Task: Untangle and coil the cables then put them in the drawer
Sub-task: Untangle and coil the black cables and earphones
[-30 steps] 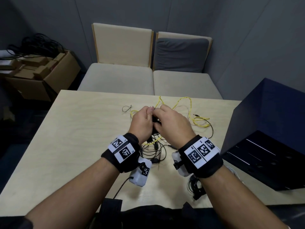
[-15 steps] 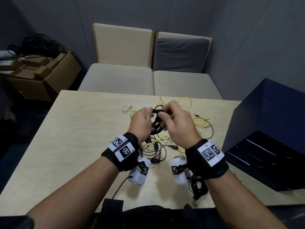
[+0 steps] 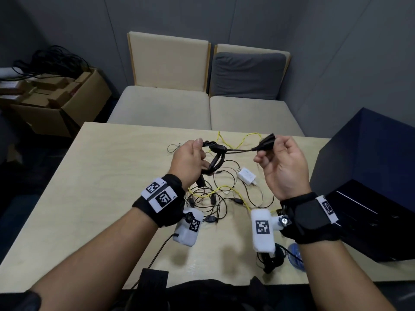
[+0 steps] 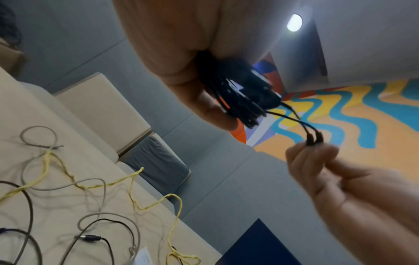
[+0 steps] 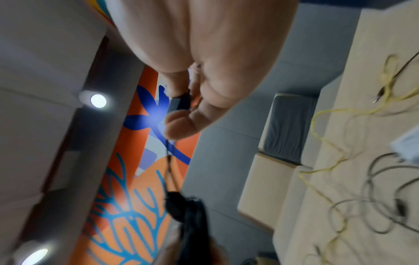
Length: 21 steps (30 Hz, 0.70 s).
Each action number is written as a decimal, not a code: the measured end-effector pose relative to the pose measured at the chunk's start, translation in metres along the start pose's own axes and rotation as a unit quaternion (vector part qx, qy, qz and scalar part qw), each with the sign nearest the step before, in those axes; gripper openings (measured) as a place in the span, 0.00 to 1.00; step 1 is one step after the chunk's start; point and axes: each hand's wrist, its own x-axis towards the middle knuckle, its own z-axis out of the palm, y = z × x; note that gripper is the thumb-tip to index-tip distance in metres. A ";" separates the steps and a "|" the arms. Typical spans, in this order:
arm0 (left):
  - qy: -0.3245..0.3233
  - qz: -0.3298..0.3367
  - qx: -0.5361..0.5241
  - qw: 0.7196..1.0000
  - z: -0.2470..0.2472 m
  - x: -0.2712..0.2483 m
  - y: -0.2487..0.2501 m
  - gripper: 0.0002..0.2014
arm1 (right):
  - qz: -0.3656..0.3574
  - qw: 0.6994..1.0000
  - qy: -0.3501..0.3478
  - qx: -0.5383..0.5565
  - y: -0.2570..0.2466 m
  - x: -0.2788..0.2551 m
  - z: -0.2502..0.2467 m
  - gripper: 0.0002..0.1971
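Left hand [image 3: 187,161]: fingers curled around coiled black cable bundle [image 3: 214,157], above table.
Right hand [image 3: 281,163]: pinching cable's black plug ends [image 3: 267,142].

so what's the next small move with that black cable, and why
Probably wrap the free end around the bundle. The left hand grips the coiled black cable, and the right hand pinches its plug ends, with only a short straight tail stretched between them. The coil looks nearly finished, so securing the tail should keep it from springing open before it goes to the dark drawer unit.
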 end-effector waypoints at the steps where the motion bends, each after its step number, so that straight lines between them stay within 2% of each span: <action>1: 0.001 0.002 -0.024 1.000 0.001 0.000 0.000 0.18 | 0.008 1.000 0.006 -0.018 0.005 0.002 -0.005 0.06; 4: -0.003 -0.008 -0.085 0.996 0.005 0.000 0.002 0.18 | 0.038 0.997 -0.005 -0.062 0.020 0.005 -0.018 0.11; 7: -0.002 -0.016 -0.113 0.993 0.007 -0.001 0.006 0.19 | 0.082 0.987 -0.047 -0.129 0.036 0.001 -0.024 0.13; 11: 0.048 0.017 -0.018 0.999 0.005 0.006 0.004 0.21 | 0.160 0.944 -0.168 -0.234 0.051 -0.009 -0.026 0.09; 13: 0.060 0.031 0.029 0.997 0.004 0.007 0.001 0.21 | 0.154 0.914 -0.208 -0.313 0.050 -0.011 -0.026 0.10; 15: 0.065 0.045 0.060 0.995 0.004 0.006 0.001 0.21 | 0.125 0.901 -0.199 -0.364 0.044 -0.010 -0.021 0.12; 18: 0.060 0.062 0.099 0.991 0.006 0.005 0.001 0.20 | 0.084 0.918 -0.148 -0.359 0.029 -0.009 -0.003 0.11; 20: 0.066 0.070 0.111 0.989 0.008 0.004 0.001 0.19 | 0.097 0.923 -0.144 -0.343 0.027 -0.014 0.012 0.07; 21: 0.070 0.073 0.111 0.989 0.009 0.003 0.002 0.19 | 0.109 0.917 -0.153 -0.353 0.029 -0.017 0.018 0.08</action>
